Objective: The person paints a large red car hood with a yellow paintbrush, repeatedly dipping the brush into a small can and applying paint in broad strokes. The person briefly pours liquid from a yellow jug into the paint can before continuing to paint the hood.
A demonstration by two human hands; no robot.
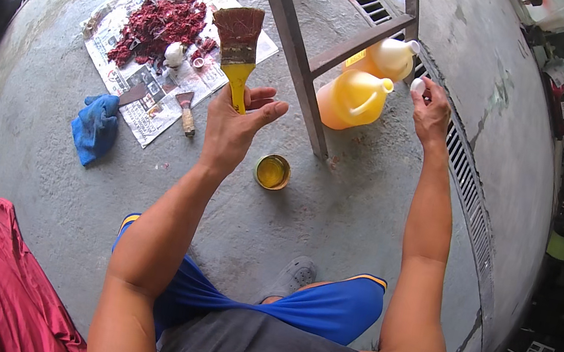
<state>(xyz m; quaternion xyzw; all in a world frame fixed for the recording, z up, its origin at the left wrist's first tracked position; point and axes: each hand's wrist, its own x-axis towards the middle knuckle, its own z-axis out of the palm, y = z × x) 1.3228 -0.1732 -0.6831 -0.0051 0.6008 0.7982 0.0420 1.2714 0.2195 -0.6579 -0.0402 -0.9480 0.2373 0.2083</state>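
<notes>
My left hand point(230, 129) grips the brush point(237, 36), right hand point(431, 118) pinches a white cap point(418, 87); front jug point(350, 101) looks uncapped, can point(286, 180) on floor seems part-filled, so I'd say recapping and brush work remain

Left hand point(232, 126) and right hand point(430, 115) held out, well apart

From here I see the left forearm point(163, 230) angling up and inward, its thumb and fingers pointing right, a grip closed in the crook between them. The right forearm point(432, 210) reaches forward, nearly straight from wrist to elbow. Over there, the thumb and forefinger pinch together, with the other fingers curled in behind.
</notes>
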